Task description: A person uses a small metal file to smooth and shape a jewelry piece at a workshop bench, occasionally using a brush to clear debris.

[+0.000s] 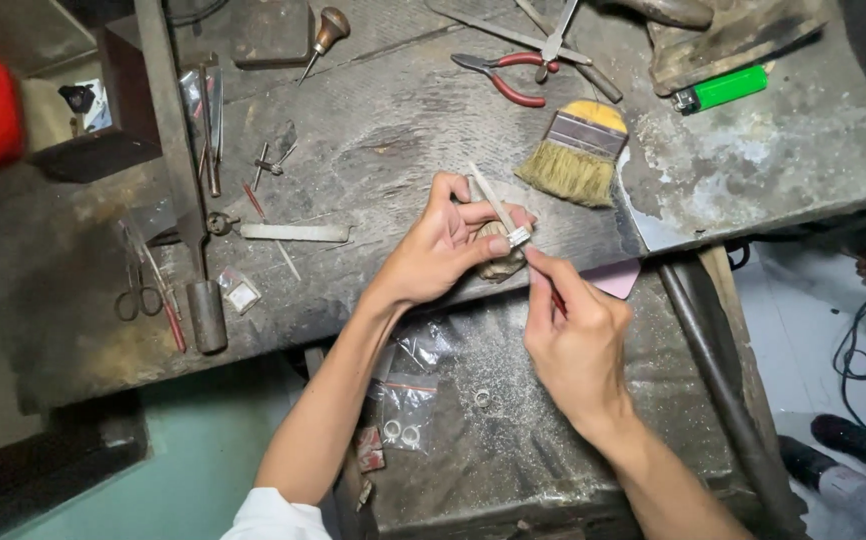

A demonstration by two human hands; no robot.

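Here two hands work on one small ring at the bench edge, in the middle of the frame.

The left hand [443, 245] pinches the ring [519, 237] against a wooden peg [501, 262]; the right hand [573, 330] closes on a thin tool [556, 295] touching it. Below, in the tray [553, 450], clear bags [405, 400] hold two rings and one loose ring [482, 398] lies beside. Upper right: one brush [575, 152], one red pliers [505, 75], one green lighter [721, 89]. At left, one scissors [140, 290] and a small clear packet [241, 292].
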